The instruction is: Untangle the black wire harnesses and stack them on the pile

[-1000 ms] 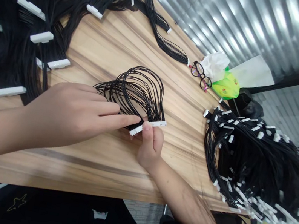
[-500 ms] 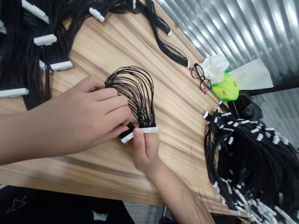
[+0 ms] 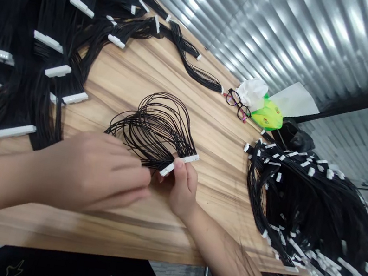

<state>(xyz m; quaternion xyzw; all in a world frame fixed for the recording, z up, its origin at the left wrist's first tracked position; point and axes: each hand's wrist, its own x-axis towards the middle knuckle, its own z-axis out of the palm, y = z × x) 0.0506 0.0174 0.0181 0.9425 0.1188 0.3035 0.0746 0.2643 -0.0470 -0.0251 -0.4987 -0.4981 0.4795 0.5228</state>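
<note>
A looped bundle of thin black wires [image 3: 157, 126] spreads over the wooden table. Its ends run into two white connectors [image 3: 190, 158], which lie close together at an angle. My right hand [image 3: 183, 187] pinches these connectors, thumb on top and the other fingers partly hidden beneath. Just left of them is my left hand [image 3: 107, 174], slightly blurred, with its fingers curled and pressed together. Some wire loops pass behind its knuckles, and whatever lies between its fingertips is hidden.
Many black cable bundles with white connectors [image 3: 15, 131] cover the table's left side. Another large cable heap [image 3: 316, 193] lies at the right edge. Toward the back are glasses [image 3: 239, 105], white tissue [image 3: 252, 93] and a green packet [image 3: 268, 116], near a corrugated metal wall [image 3: 292, 38].
My left hand has moved left and down, away from the connectors. The wire loops have spread wider to the left. My right hand still grips the connectors, and the whole view has shifted slightly.
</note>
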